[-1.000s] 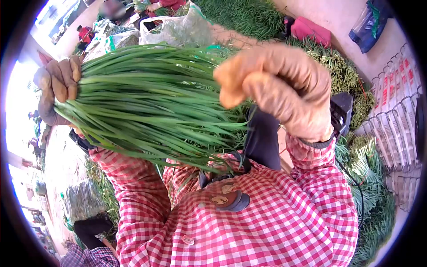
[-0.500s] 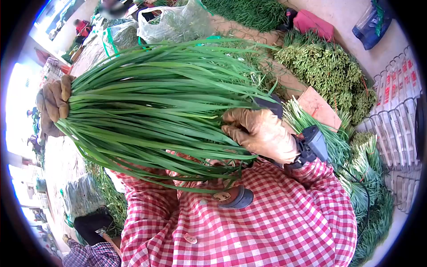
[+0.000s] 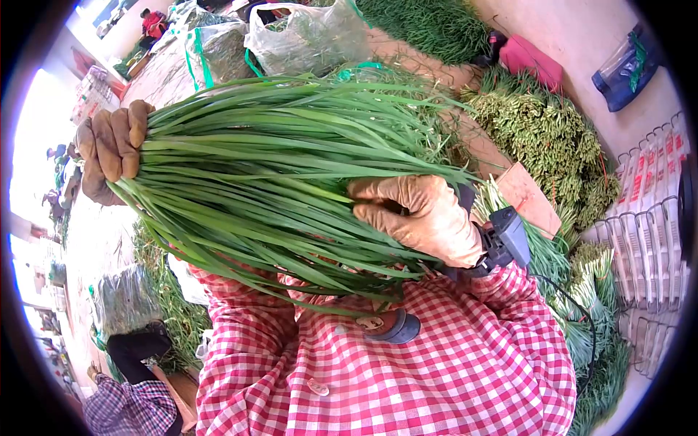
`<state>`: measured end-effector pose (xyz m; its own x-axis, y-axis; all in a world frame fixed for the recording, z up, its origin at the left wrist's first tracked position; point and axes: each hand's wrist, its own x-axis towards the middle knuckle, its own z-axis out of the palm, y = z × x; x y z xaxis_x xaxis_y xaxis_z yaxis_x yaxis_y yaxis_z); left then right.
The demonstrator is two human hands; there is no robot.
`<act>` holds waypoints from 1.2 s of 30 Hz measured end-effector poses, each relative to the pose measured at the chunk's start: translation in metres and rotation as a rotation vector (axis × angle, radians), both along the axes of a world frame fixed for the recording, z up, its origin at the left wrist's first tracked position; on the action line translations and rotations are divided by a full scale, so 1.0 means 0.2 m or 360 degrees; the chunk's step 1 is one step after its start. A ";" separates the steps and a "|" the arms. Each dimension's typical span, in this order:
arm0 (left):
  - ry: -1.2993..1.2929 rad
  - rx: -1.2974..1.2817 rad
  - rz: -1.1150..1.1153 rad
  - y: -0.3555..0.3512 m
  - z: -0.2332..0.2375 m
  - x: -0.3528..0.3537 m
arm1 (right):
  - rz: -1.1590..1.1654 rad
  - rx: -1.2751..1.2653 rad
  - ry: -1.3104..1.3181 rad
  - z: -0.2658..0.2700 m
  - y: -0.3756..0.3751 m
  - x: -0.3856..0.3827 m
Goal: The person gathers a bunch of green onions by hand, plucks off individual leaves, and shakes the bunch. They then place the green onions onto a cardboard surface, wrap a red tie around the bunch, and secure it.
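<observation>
My left hand (image 3: pixel 115 149), in a brown glove, is closed around the gathered end of a large bunch of long green leaves (image 3: pixel 262 156) at the left. The leaves fan out to the right across my chest. In a tan glove, my right hand (image 3: pixel 418 214) has its fingers and thumb curled together against the leaves, right of centre, with some strands at the fingertips. A black device (image 3: pixel 505 236) is strapped at my right wrist. Part of the bunch hides my left forearm.
Bundled greens (image 3: pixel 542 138) and paler stalk bundles (image 3: pixel 589 291) lie at the right, near stacked white crates (image 3: pixel 647 196). Filled plastic bags (image 3: pixel 309 40) stand at the top. Another person's checkered sleeve (image 3: pixel 131 407) shows at bottom left, beside loose greens (image 3: pixel 171 305).
My left hand and the gathered end have shifted right in the view, and the background has shifted too. My right hand sits slightly further left, still curled at the leaves.
</observation>
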<state>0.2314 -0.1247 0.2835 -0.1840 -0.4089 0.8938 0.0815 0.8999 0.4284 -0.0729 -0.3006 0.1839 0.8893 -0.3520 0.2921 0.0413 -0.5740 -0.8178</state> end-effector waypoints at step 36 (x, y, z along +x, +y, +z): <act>0.0515 -0.0073 0.0547 -0.10 -0.15 -0.34 | 0.0531 0.0926 0.0378 0.35 -0.05 0.03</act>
<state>0.1629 -0.1456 0.2529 0.2462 -0.3562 0.9014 -0.1018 0.9154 0.3895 -0.0671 -0.3110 0.2537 0.9931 -0.0898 -0.0757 -0.0785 -0.0290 -0.9965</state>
